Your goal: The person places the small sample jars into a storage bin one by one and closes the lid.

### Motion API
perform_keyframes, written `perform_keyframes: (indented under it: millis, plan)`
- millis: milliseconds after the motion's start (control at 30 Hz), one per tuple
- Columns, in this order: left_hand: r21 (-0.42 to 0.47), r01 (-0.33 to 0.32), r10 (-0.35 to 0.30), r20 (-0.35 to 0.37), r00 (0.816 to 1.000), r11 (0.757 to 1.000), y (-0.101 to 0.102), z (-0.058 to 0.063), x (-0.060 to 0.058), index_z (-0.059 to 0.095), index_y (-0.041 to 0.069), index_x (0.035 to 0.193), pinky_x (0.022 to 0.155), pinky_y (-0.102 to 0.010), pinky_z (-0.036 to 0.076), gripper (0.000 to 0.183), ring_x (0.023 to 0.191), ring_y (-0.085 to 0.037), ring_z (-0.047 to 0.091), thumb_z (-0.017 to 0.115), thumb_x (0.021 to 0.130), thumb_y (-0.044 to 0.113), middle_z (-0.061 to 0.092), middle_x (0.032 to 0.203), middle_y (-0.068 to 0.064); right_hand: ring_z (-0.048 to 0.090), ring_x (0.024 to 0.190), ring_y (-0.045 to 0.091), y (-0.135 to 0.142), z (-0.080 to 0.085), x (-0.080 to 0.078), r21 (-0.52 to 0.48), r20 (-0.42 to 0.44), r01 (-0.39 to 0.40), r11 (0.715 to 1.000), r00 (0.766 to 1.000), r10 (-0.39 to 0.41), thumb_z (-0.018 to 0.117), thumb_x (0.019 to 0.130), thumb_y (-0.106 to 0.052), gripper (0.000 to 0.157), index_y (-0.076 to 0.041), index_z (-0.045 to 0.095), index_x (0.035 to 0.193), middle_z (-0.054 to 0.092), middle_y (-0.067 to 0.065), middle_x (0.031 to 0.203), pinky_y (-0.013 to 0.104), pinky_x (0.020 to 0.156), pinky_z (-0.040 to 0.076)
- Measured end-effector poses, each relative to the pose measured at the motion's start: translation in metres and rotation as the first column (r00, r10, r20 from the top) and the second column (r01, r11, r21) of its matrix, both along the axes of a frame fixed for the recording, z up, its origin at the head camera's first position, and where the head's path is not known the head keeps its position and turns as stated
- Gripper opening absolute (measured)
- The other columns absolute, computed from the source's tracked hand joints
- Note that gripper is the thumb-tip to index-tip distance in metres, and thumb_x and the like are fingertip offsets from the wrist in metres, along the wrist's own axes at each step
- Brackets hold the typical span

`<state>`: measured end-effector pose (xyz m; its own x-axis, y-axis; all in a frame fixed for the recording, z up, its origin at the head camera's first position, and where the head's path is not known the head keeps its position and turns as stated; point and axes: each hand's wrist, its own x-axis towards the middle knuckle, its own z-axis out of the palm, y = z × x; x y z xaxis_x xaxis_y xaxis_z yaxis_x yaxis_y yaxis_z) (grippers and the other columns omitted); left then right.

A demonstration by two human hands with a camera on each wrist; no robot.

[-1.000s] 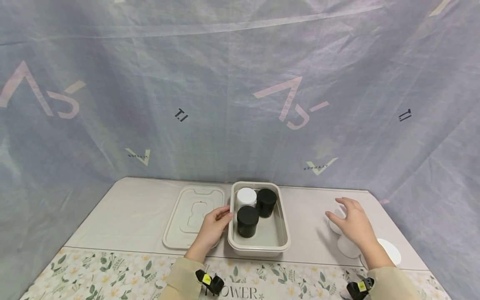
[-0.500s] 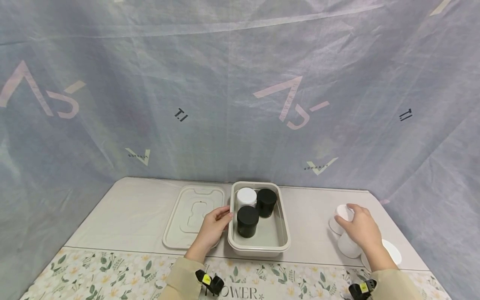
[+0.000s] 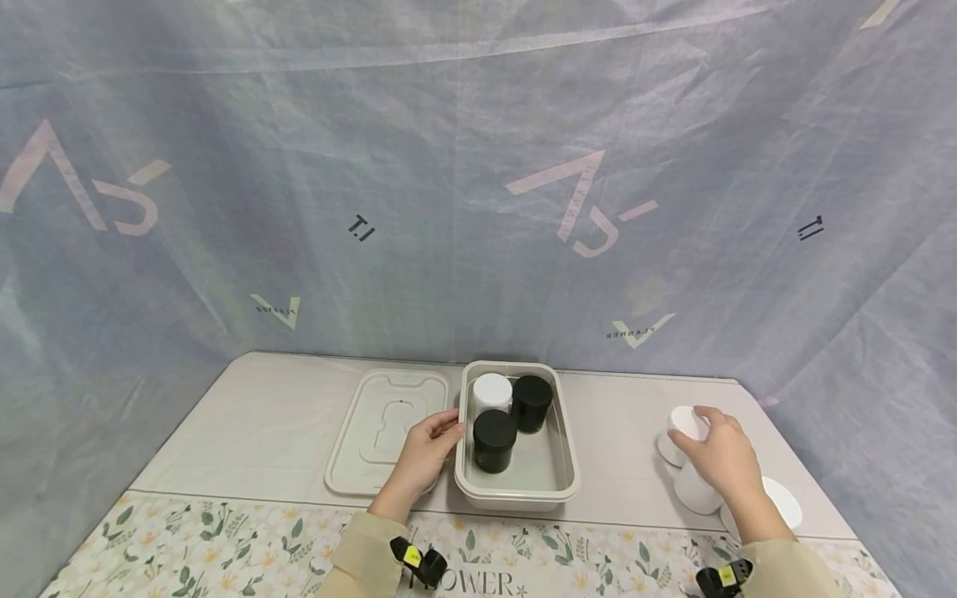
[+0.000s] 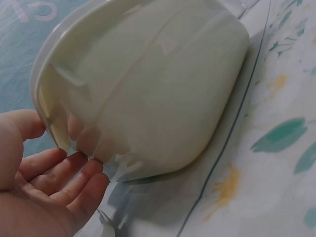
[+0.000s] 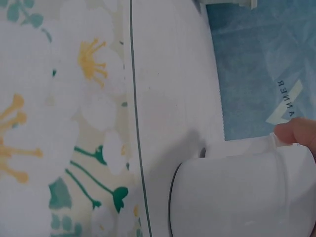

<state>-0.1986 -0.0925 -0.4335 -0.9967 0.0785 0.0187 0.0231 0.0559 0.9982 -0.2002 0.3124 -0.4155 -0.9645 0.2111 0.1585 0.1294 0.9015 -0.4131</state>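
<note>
In the head view my left hand (image 3: pixel 428 453) holds the left side of a beige plastic bin (image 3: pixel 516 498). The left wrist view has the thumb (image 4: pixel 29 123) at the bin's rim and the fingers against the outer wall (image 4: pixel 163 98). Inside the bin stand a white jar (image 3: pixel 492 390) and two black jars (image 3: pixel 493 432), (image 3: pixel 532 394). Far to the right, my right hand (image 3: pixel 721 453) grips a white lidded jar (image 3: pixel 684 423) by its top. Closer to me is a second white jar (image 3: pixel 695 490), partly behind that hand. In the right wrist view, the near white jar (image 5: pixel 237 197) fills the lower right.
A flat beige lid (image 3: pixel 385 415) lies left of the bin, partly under the left forearm. Another round white thing (image 3: pixel 781 508) sits right of the right wrist. A grey-blue sheet (image 3: pixel 449 208) hangs behind the table, and floral cloth (image 3: pixel 224 540) covers its front.
My right hand has come down from above the white jars, and its thumb and fingers have closed around one jar's top. The left hand and the bin have stayed put.
</note>
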Motion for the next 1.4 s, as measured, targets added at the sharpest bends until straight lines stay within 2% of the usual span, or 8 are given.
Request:
perform_keyframes:
  millis: [233, 433, 700, 1067, 1200, 1300, 1400]
  plan:
    - [0.013, -0.008, 0.008, 0.007, 1.0, 1.0, -0.002, -0.027, -0.015, 0.05, -0.003, 0.133, 0.08, -0.029, 0.056, 0.044, 0.106, -0.024, 0.062, 0.058, 0.095, 0.018, 0.058, 0.126, -0.023, 0.041, 0.114, 0.057, -0.006, 0.002, 0.002, -0.02, -0.065, -0.034, 0.999, 0.997, 0.033, 0.065, 0.086, -0.038, 0.068, 0.009, 0.044, 0.132, 0.042, 0.039, 0.127, 0.066, 0.092, 0.037]
    - [0.003, -0.007, 0.007, -0.008, 1.0, 1.0, -0.002, -0.033, -0.017, 0.051, 0.0, 0.133, 0.081, -0.028, 0.056, 0.046, 0.107, -0.024, 0.062, 0.059, 0.094, 0.023, 0.058, 0.125, -0.021, 0.044, 0.113, 0.055, -0.016, 0.006, 0.003, -0.028, -0.147, -0.059, 0.998, 0.988, 0.054, 0.067, 0.084, -0.036, 0.065, 0.008, 0.048, 0.128, 0.045, 0.037, 0.126, 0.065, 0.091, 0.038]
    - [-0.011, -0.005, 0.004, -0.011, 1.0, 1.0, -0.002, -0.032, -0.016, 0.052, 0.001, 0.132, 0.081, -0.027, 0.056, 0.045, 0.107, -0.024, 0.062, 0.059, 0.094, 0.024, 0.059, 0.124, -0.019, 0.047, 0.112, 0.05, -0.03, 0.013, 0.002, -0.046, -0.284, -0.119, 0.992, 0.953, 0.102, 0.072, 0.08, -0.029, 0.058, 0.006, 0.054, 0.123, 0.051, 0.033, 0.123, 0.062, 0.088, 0.04]
    - [-0.032, -0.018, 0.018, -0.019, 1.0, 0.999, -0.001, -0.033, -0.015, 0.053, 0.001, 0.131, 0.079, -0.027, 0.056, 0.045, 0.104, -0.019, 0.062, 0.059, 0.094, 0.026, 0.06, 0.123, -0.019, 0.051, 0.111, 0.044, -0.049, 0.017, 0.0, -0.065, -0.388, -0.18, 0.982, 0.911, 0.141, 0.076, 0.076, -0.023, 0.052, 0.002, 0.058, 0.119, 0.055, 0.027, 0.121, 0.057, 0.084, 0.043]
    - [-0.024, -0.012, 0.012, -0.024, 1.0, 1.0, -0.001, -0.033, -0.016, 0.052, -0.001, 0.132, 0.079, -0.028, 0.056, 0.046, 0.104, -0.02, 0.062, 0.059, 0.094, 0.025, 0.059, 0.123, -0.02, 0.053, 0.109, 0.041, -0.056, 0.018, -0.001, -0.064, -0.435, -0.216, 0.974, 0.885, 0.168, 0.077, 0.075, -0.02, 0.05, 0.002, 0.059, 0.117, 0.057, 0.025, 0.12, 0.054, 0.082, 0.044]
    - [-0.02, -0.01, 0.01, -0.013, 1.0, 1.0, -0.001, -0.019, -0.009, 0.051, -0.003, 0.132, 0.08, -0.03, 0.056, 0.043, 0.105, -0.022, 0.061, 0.057, 0.095, 0.02, 0.059, 0.123, -0.022, 0.055, 0.106, 0.036, -0.061, 0.017, -0.002, -0.062, -0.475, -0.249, 0.967, 0.859, 0.191, 0.078, 0.074, -0.017, 0.051, 0.001, 0.06, 0.117, 0.058, 0.022, 0.119, 0.039, 0.08, 0.047]
    - [-0.018, -0.006, 0.006, -0.007, 1.0, 1.0, 0.001, -0.005, -0.002, 0.05, -0.006, 0.131, 0.081, -0.031, 0.055, 0.041, 0.106, -0.025, 0.061, 0.055, 0.096, 0.015, 0.058, 0.123, -0.024, 0.056, 0.103, 0.031, -0.066, 0.017, -0.004, -0.061, -0.523, -0.291, 0.955, 0.824, 0.218, 0.08, 0.072, -0.013, 0.052, 0.001, 0.06, 0.118, 0.059, 0.02, 0.117, 0.018, 0.076, 0.042]
